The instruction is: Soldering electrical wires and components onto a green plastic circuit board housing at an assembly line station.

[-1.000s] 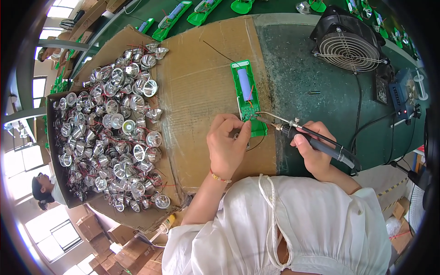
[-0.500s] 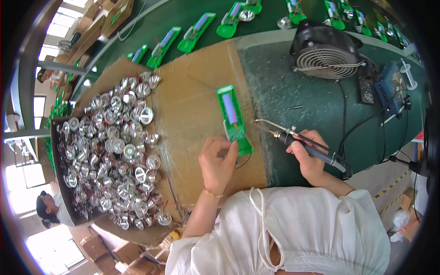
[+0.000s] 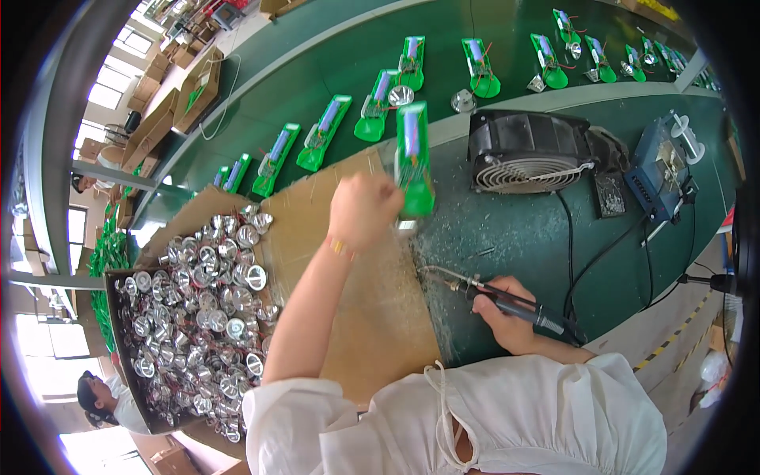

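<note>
My left hand (image 3: 362, 207) is slightly blurred, its fingers closed at the left edge of a green plastic housing (image 3: 417, 194). A purple cylindrical battery lies in the housing, with wires and a small board below it. It is held out over the far end of the cardboard sheet (image 3: 366, 301), near the belt's edge. In my right hand (image 3: 507, 317) is a soldering iron (image 3: 518, 309), its thin metal tip and guide tube pointing left over the cardboard's right edge.
On the left stands a carton of silvery reflector cups (image 3: 210, 317). Similar green housings (image 3: 324, 131) line the green conveyor. A black fan (image 3: 530, 150), a blue soldering station (image 3: 661, 170) and a solder spool (image 3: 687, 138) stand at the right, with cables (image 3: 570, 253) trailing across the bench.
My left hand has lifted the green housing off the cardboard and carried it forward toward the conveyor. The soldering iron stays in my right hand over the bench. The view has shifted.
</note>
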Action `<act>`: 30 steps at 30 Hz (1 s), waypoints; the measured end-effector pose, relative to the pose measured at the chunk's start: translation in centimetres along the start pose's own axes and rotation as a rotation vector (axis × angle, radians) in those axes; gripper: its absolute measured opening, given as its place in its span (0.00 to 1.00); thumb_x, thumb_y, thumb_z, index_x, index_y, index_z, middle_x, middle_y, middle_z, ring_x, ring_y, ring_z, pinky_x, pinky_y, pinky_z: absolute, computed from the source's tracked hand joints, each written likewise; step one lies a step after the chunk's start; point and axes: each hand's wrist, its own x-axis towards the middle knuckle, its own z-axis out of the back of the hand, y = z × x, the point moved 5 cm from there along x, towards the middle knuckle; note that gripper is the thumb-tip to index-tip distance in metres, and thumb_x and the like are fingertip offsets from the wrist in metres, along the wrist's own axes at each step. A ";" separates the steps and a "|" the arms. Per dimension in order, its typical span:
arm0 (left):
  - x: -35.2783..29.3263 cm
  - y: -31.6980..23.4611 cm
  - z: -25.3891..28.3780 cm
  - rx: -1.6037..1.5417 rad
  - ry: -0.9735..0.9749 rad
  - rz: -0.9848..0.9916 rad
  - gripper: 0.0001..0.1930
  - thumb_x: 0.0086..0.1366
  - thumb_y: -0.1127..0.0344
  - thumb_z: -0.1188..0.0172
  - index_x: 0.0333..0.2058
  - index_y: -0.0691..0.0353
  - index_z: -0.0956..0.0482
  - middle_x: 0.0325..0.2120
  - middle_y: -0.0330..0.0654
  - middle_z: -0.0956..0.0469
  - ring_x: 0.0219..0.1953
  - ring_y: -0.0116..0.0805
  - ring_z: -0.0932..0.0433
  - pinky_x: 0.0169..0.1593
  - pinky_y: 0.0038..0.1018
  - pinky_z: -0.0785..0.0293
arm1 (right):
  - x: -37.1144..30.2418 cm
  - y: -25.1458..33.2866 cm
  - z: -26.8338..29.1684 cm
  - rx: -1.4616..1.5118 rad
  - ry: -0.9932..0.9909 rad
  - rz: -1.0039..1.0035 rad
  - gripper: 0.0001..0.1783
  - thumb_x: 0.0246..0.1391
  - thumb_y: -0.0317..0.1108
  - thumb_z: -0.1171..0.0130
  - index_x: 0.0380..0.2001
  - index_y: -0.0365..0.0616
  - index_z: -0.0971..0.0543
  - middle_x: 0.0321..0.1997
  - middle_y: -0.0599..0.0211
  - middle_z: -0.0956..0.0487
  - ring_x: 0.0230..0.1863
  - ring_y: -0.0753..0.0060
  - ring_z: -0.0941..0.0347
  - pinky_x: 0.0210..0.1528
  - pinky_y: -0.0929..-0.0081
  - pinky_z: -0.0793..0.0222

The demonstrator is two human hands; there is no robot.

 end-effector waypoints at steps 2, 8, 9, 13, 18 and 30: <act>6.5 -0.4 -0.2 -0.054 -0.075 0.008 0.13 0.53 0.57 0.44 0.23 0.61 0.19 0.19 0.50 0.23 0.25 0.49 0.22 0.32 0.37 0.25 | 0.1 0.6 -0.2 -0.012 0.018 0.018 0.08 0.48 0.28 0.37 0.30 0.39 0.25 0.23 0.72 0.25 0.24 0.87 0.33 0.26 0.84 0.37; 13.7 3.0 3.4 0.285 -0.467 0.102 0.15 0.52 0.51 0.39 0.29 0.57 0.17 0.26 0.46 0.19 0.31 0.44 0.20 0.38 0.35 0.25 | 0.4 0.5 0.2 -0.045 0.044 0.049 0.09 0.46 0.27 0.37 0.29 0.40 0.27 0.22 0.68 0.25 0.22 0.80 0.32 0.26 0.81 0.36; 13.6 3.9 3.5 0.385 -0.439 0.122 0.15 0.52 0.51 0.39 0.29 0.56 0.17 0.27 0.46 0.19 0.31 0.45 0.20 0.38 0.36 0.25 | 0.3 0.3 0.1 -0.020 0.036 0.047 0.09 0.46 0.27 0.36 0.29 0.40 0.27 0.23 0.67 0.25 0.22 0.79 0.31 0.26 0.80 0.35; 11.8 7.6 1.0 0.484 -0.115 0.156 0.13 0.55 0.56 0.43 0.27 0.59 0.19 0.26 0.49 0.21 0.34 0.48 0.22 0.39 0.40 0.25 | 0.3 0.8 -0.4 -0.079 0.040 0.064 0.10 0.44 0.27 0.36 0.30 0.40 0.26 0.24 0.66 0.24 0.23 0.79 0.30 0.27 0.80 0.34; 2.2 5.7 1.3 0.142 -0.312 0.080 0.10 0.54 0.63 0.47 0.22 0.61 0.21 0.18 0.53 0.25 0.23 0.53 0.25 0.30 0.41 0.27 | -0.1 -0.7 0.6 -0.029 -0.013 -0.040 0.08 0.46 0.26 0.38 0.29 0.39 0.26 0.25 0.67 0.25 0.25 0.81 0.30 0.28 0.80 0.34; -23.5 8.2 2.9 0.144 -0.788 0.407 0.13 0.48 0.56 0.32 0.22 0.59 0.21 0.17 0.39 0.26 0.19 0.36 0.26 0.24 0.29 0.30 | 0.2 0.2 0.2 -0.064 -0.024 0.068 0.09 0.53 0.30 0.45 0.35 0.35 0.28 0.25 0.66 0.26 0.23 0.79 0.29 0.25 0.84 0.37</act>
